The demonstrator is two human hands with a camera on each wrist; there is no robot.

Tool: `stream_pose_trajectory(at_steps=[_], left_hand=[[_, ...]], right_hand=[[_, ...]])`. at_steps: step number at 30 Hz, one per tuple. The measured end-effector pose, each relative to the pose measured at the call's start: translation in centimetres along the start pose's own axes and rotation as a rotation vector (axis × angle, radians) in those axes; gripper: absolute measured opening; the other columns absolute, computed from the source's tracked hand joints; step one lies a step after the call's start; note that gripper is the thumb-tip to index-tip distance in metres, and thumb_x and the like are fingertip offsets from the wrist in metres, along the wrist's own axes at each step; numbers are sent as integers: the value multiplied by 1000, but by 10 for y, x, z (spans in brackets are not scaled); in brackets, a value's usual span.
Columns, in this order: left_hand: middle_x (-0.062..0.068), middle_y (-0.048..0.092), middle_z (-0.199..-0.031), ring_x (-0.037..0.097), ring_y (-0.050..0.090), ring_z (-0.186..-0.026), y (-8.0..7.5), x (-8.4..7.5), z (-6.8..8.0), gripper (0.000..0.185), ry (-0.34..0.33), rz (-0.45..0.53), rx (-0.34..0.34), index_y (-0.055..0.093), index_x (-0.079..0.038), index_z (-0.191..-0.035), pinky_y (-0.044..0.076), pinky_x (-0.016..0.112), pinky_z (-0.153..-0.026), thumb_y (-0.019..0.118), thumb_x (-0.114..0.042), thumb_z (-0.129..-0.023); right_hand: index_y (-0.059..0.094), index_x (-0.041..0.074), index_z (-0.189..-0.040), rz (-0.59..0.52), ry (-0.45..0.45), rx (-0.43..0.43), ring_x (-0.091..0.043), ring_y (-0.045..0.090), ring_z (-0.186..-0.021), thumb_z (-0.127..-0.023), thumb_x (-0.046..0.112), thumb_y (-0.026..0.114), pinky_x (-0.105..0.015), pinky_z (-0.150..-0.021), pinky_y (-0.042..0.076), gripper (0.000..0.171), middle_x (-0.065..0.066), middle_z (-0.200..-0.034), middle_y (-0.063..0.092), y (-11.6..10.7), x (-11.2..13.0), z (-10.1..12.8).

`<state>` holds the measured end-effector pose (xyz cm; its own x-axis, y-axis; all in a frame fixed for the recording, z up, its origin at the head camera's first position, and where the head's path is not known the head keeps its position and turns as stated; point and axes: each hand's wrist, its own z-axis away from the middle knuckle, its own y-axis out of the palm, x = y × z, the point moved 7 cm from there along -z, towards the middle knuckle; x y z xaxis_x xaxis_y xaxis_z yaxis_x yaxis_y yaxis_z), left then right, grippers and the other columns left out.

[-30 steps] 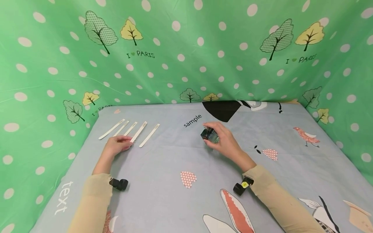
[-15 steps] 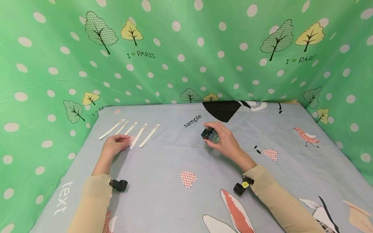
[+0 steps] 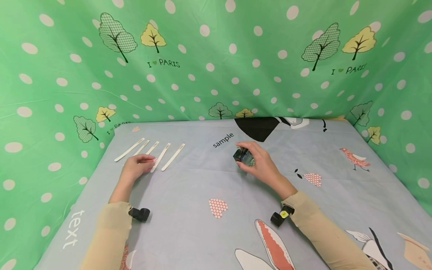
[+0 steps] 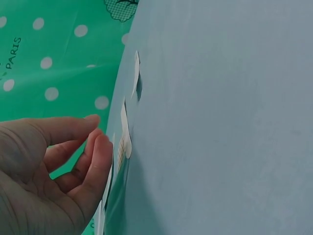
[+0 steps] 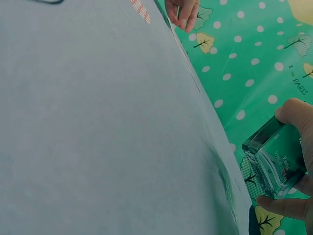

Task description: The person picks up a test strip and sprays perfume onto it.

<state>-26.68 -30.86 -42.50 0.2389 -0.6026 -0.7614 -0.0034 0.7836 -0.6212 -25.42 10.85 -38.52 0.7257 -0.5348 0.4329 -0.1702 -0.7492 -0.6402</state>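
Bare cloth (image 3: 202, 180) between both hands

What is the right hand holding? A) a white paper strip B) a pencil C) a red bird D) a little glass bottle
D: the right hand grips a little glass bottle, its clear square body plain in the right wrist view, while the white paper strips lie by the left hand.

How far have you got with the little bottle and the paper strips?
Five paper strips already lie in a row on the table. Right now the right hand holds the small glass bottle just above the cloth, and the left hand touches the strips' near ends. No strip is lifted or near the bottle yet.
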Motion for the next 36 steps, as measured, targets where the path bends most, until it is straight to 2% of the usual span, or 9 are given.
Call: stream_pose_trajectory(at_steps=[3,17,24,32,36], left_hand=[[9,74,-104,-4,63,-73,3,-1,0,38,7,13,10,63,3,-125,55,14,-68,70,-16,-93],[6,73,-101,-8,61,-74,14,-5,4,38,46,83,34,63,7,-123,55,10,-69,70,-13,-92],[12,74,-105,-7,61,-75,20,-6,6,40,31,64,61,63,6,-124,54,10,-69,72,-15,-92],[15,74,-105,-6,62,-74,25,-4,5,39,23,43,53,64,6,-121,54,11,-67,74,-15,-90],[17,74,-108,-5,61,-75,27,-5,5,39,23,2,46,65,4,-121,53,11,-66,75,-15,-89]], right_hand=[[55,15,-135,2,-2,-1,-24,61,-120,-80,13,83,-40,-101,54,61,-7,-129,62,0,0,0],[54,15,-135,8,2,7,-24,61,-120,-80,13,83,-41,-101,54,62,-7,-128,61,1,0,1],[54,16,-135,10,2,6,-24,61,-120,-80,14,83,-41,-100,55,62,-6,-129,61,1,0,1],[55,15,-135,6,-14,0,-24,61,-119,-80,13,83,-40,-101,54,62,-6,-128,61,0,0,0],[54,16,-135,2,-2,7,-23,60,-120,-81,13,82,-40,-101,54,61,-6,-129,61,0,-1,1]])
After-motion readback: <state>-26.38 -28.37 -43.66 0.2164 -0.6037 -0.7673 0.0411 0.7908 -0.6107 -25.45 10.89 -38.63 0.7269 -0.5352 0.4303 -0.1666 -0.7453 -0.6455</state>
